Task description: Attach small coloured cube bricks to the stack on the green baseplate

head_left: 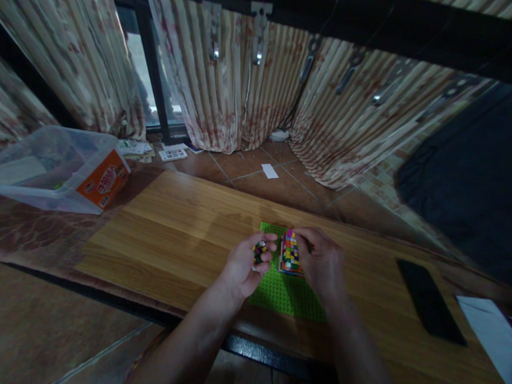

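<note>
A green studded baseplate (273,296) lies on the wooden board in front of me. On it stands a block of small multicoloured building bricks (290,252), mostly red, yellow, white and orange. My left hand (247,262) is cupped palm up beside it, its fingers curled round several loose small bricks (259,251), dark, yellow and white. From the right, my right hand (321,258) reaches over the block with fingers pinched at its far end, close to a magenta brick (290,233). Whether that brick is between the fingertips, I cannot tell.
The wooden board (154,227) spans the table. At the left stands a clear plastic box (66,194) with an orange label. A black flat slab (431,302) and white paper (489,323) lie at the right. Striped curtains (243,91) hang behind; a white card (269,170) lies beyond the board.
</note>
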The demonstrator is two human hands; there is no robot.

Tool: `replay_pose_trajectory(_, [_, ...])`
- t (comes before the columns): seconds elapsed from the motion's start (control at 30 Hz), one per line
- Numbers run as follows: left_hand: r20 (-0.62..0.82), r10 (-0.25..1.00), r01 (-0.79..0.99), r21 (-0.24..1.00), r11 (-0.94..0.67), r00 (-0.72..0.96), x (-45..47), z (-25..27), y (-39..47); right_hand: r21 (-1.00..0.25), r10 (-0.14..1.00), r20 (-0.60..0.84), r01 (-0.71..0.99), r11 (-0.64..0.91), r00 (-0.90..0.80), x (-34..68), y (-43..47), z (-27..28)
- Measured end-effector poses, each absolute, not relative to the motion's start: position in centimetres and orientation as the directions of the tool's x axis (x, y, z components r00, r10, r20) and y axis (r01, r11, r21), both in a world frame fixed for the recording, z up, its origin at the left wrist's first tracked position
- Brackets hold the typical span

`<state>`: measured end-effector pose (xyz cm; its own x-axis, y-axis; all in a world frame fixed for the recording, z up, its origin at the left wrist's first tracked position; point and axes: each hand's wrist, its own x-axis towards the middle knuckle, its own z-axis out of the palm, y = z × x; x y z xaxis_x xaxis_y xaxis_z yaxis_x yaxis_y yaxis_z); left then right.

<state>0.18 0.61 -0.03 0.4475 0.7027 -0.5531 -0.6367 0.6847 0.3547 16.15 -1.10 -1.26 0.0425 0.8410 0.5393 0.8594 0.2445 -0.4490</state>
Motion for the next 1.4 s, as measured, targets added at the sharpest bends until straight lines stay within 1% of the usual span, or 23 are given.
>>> replay_pose_trajectory(0.17, [-0.541, 0.707, -0.634, 0.36, 0.684, 0.455, 0.1, -0.2, 0.7, -0.45, 0.826, 0.557, 0.866, 0.219, 0.08, 16.7, -1.2, -1.1])
replay_pose_trajectory(0.33, [-0.549, 0.706, -0.633, 0.363, 0.684, 0.447, 0.1, -0.1, 0.6, -0.453, 0.78, 0.61, 0.868, 0.201, 0.138, 17.1, -0.8, -1.8])
replay_pose_trajectory(0.4, [-0.551, 0.708, -0.634, 0.366, 0.681, 0.443, 0.1, -0.1, 0.6, -0.476, 0.801, 0.581, 0.859, 0.19, 0.145, 17.2, -0.5, -2.1])
replay_pose_trajectory(0.57, [-0.552, 0.711, -0.634, 0.372, 0.678, 0.436, 0.2, 0.0, 0.7, -0.545, 0.884, 0.441, 0.829, 0.127, 0.155, 17.3, 0.1, -2.4])
replay_pose_trajectory(0.73, [-0.558, 0.702, -0.628, 0.365, 0.687, 0.443, 0.1, 0.0, 0.7, -0.648, 0.917, 0.346, 0.757, 0.083, 0.196, 17.1, 0.2, -2.2])
replay_pose_trajectory(0.87, [-0.551, 0.704, -0.632, 0.362, 0.686, 0.448, 0.1, 0.0, 0.6, -0.721, 0.921, 0.317, 0.688, 0.08, 0.225, 17.1, 0.4, -2.3])
replay_pose_trajectory(1.0, [-0.554, 0.703, -0.637, 0.355, 0.684, 0.446, 0.2, -0.2, 0.6, -0.733, 0.917, 0.317, 0.676, 0.075, 0.242, 17.0, 0.5, -2.4])
replay_pose_trajectory(1.13, [-0.552, 0.703, -0.663, 0.322, 0.676, 0.448, 0.3, -0.2, 0.7, -0.744, 0.921, 0.308, 0.664, 0.077, 0.237, 17.1, 0.4, -2.7])
replay_pose_trajectory(1.23, [-0.555, 0.709, -0.707, 0.276, 0.651, 0.435, 0.4, 0.1, 0.7, -0.714, 0.904, 0.357, 0.693, 0.101, 0.236, 17.2, 0.3, -2.9])
replay_pose_trajectory(1.33, [-0.553, 0.73, -0.762, 0.241, 0.602, 0.402, 0.6, 0.4, 0.7, -0.636, 0.83, 0.511, 0.747, 0.192, 0.223, 17.0, -0.1, -2.1])
replay_pose_trajectory(1.4, [-0.528, 0.753, -0.787, 0.23, 0.573, 0.394, 0.7, 0.5, 0.7, -0.586, 0.786, 0.594, 0.762, 0.274, 0.174, 16.5, -0.7, -1.0])
